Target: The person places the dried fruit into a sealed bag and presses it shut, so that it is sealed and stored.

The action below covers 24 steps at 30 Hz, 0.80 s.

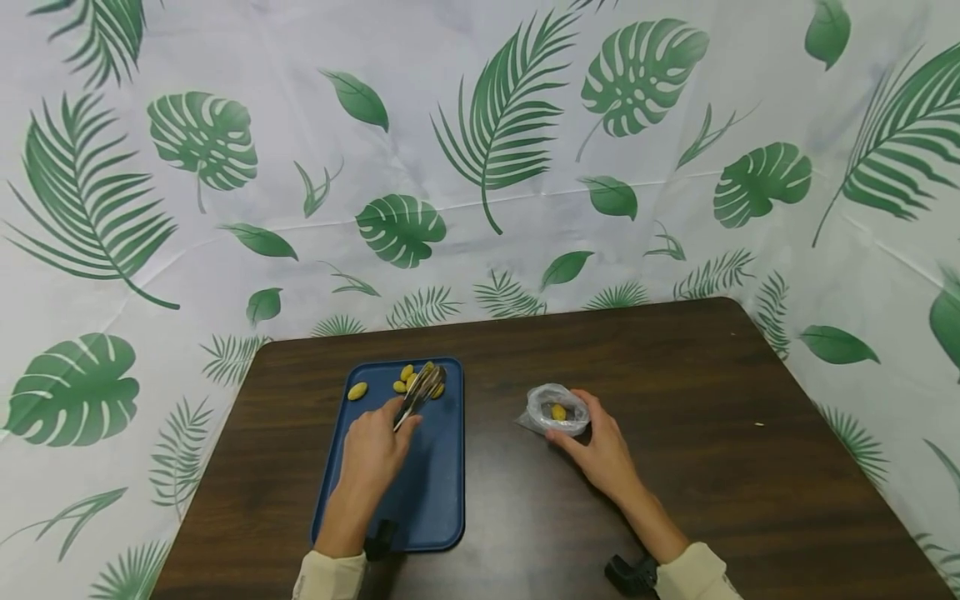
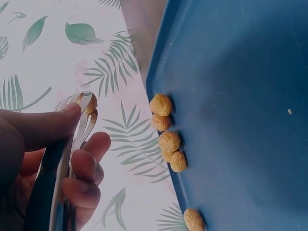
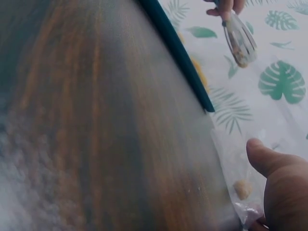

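My left hand (image 1: 375, 450) grips metal tongs (image 1: 424, 387) with dark handles, raised over the far end of a blue tray (image 1: 423, 500). Between the tong tips sits a small yellow-brown, wrinkled piece (image 2: 93, 104), clear of the tray in the left wrist view. Several similar pieces (image 2: 169, 141) lie along the tray's far rim, one of them (image 1: 357, 391) off to the left. To the right of the tray, my right hand (image 1: 606, 454) holds a clear plastic bag (image 1: 534, 408) by its side, thumb and fingers around the open mouth. One yellow piece (image 1: 558, 412) shows inside the bag.
The tray and bag are on a dark wood table (image 1: 697, 433), with a strip of tabletop between them. A white cloth with green leaf prints (image 1: 300, 133) hangs behind the table. Black straps (image 1: 630, 575) sit at both wrists.
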Each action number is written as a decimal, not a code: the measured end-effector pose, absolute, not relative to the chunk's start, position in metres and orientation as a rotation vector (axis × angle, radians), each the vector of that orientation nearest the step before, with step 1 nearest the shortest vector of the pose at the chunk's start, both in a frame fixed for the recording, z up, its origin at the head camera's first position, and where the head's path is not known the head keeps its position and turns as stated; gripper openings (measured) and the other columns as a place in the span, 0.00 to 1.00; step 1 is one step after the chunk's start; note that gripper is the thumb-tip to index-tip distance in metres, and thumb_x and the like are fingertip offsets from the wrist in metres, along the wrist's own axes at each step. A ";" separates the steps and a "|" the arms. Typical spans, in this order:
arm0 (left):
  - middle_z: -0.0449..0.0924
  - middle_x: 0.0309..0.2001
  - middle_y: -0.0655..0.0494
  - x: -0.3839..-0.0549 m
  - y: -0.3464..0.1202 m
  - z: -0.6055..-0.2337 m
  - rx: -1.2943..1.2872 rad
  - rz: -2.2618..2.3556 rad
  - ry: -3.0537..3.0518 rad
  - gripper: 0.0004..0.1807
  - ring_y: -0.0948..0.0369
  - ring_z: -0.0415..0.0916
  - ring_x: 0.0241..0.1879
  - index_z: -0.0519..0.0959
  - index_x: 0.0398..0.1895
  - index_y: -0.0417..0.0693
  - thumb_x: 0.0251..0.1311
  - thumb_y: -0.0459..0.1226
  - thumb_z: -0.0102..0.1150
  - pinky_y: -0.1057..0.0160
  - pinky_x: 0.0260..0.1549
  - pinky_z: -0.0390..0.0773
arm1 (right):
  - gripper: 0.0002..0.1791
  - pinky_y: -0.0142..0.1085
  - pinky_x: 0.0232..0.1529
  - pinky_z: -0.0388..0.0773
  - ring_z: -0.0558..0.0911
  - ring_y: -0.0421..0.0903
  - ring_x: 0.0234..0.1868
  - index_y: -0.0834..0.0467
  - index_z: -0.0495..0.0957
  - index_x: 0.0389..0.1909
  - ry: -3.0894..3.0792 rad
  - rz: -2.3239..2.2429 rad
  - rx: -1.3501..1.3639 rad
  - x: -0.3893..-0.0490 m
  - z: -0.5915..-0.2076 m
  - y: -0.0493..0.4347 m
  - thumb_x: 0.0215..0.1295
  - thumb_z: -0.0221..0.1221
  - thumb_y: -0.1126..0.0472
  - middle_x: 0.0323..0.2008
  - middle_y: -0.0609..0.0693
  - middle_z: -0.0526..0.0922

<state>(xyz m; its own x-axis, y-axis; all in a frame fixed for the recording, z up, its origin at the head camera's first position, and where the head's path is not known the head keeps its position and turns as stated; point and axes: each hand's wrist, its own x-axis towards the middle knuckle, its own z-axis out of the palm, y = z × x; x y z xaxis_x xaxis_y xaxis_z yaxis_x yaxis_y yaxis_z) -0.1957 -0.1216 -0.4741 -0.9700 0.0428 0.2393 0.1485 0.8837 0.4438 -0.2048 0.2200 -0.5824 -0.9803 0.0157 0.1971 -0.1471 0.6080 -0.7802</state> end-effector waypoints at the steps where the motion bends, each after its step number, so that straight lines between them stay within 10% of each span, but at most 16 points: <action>1: 0.87 0.32 0.42 -0.196 -0.122 -0.474 -0.147 -0.691 -2.830 0.18 0.53 0.77 0.23 0.84 0.51 0.37 0.65 0.41 0.69 0.49 0.25 0.77 | 0.47 0.65 0.60 0.71 0.76 0.64 0.67 0.51 0.65 0.74 -2.648 1.310 0.110 -0.205 -0.582 0.220 0.58 0.74 0.40 0.67 0.58 0.78; 24: 0.87 0.33 0.45 -0.191 -0.113 -0.468 -0.178 -0.746 -2.897 0.20 0.56 0.73 0.24 0.84 0.55 0.40 0.65 0.43 0.69 0.56 0.25 0.71 | 0.47 0.65 0.60 0.71 0.76 0.65 0.66 0.50 0.66 0.74 -2.617 1.323 0.161 -0.205 -0.583 0.223 0.57 0.75 0.43 0.67 0.57 0.78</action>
